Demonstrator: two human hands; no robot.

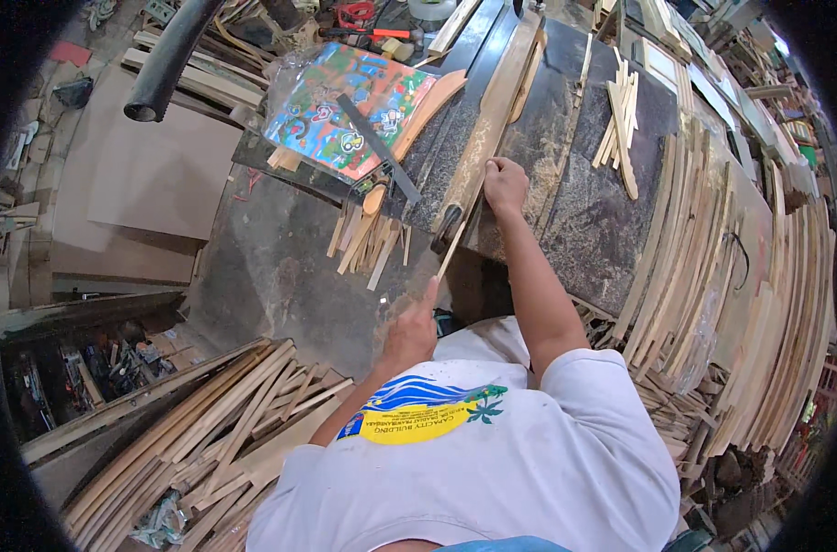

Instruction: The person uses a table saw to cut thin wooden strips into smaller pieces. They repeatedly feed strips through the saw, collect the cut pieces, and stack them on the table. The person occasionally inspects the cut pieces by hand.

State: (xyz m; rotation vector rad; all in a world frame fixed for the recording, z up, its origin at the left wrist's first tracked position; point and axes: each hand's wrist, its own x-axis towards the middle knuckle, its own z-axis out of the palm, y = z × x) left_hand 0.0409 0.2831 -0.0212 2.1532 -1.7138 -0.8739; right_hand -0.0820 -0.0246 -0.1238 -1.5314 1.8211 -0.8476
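A thin wooden strip [452,251] lies along the right side of a long wooden board [481,138] on the dark worktable [579,147]. Its near end is in my left hand [411,333], whose fingers are closed, with one stretched along the strip. Farther up, my right hand [506,187] is closed at the board's right edge, where the strip runs up to it; its fingertips are hidden. Beside the board's near end is a dark round part [449,221]. A dark flat metal bar [379,147] lies across a colourful printed sheet [345,106], left of the board.
Short wood pieces [372,241] lie at the table's left front edge, and thin sticks [618,124] at its right. Long strips are stacked on the right [681,248] and lower left [189,432]. A dark pipe [172,64] juts in at upper left. Sawdust covers the tabletop.
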